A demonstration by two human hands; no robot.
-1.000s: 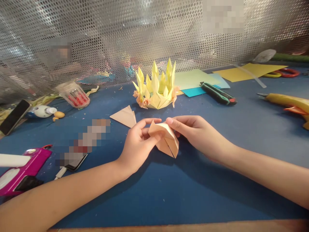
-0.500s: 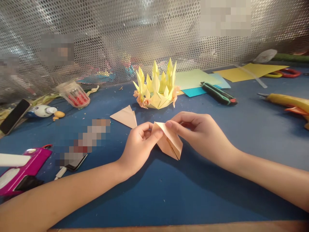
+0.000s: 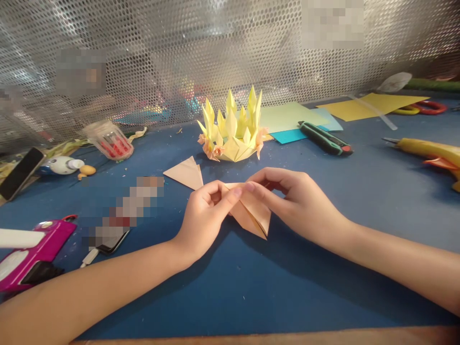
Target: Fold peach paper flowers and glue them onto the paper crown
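Note:
A piece of folded peach paper (image 3: 249, 213) is held between both hands just above the blue table. My left hand (image 3: 206, 218) pinches its upper left part, thumb in front and fingers mostly hidden behind. My right hand (image 3: 291, 194) pinches the top edge, with its thumb close to the left thumb. The paper's lower corner points down toward me, and a dark gap shows between its layers. Beyond my left hand lies another folded peach paper piece (image 3: 187, 173). Behind both hands stands a yellow paper crown (image 3: 235, 148) with peach paper flowers on its sides.
Coloured sheets (image 3: 291, 117), a green-black utility knife (image 3: 325, 139) and a yellow glue gun (image 3: 420, 148) lie to the right. On the left are a jar (image 3: 109, 141), a phone (image 3: 21, 172), a second, partly blurred-out phone (image 3: 113, 242) and a magenta device (image 3: 50, 249). Perforated metal (image 3: 215, 52) stands behind.
The top flap of the held paper has been pressed flatter, and its open layers have come closer together. Both thumbs have drawn nearer each other at the top edge.

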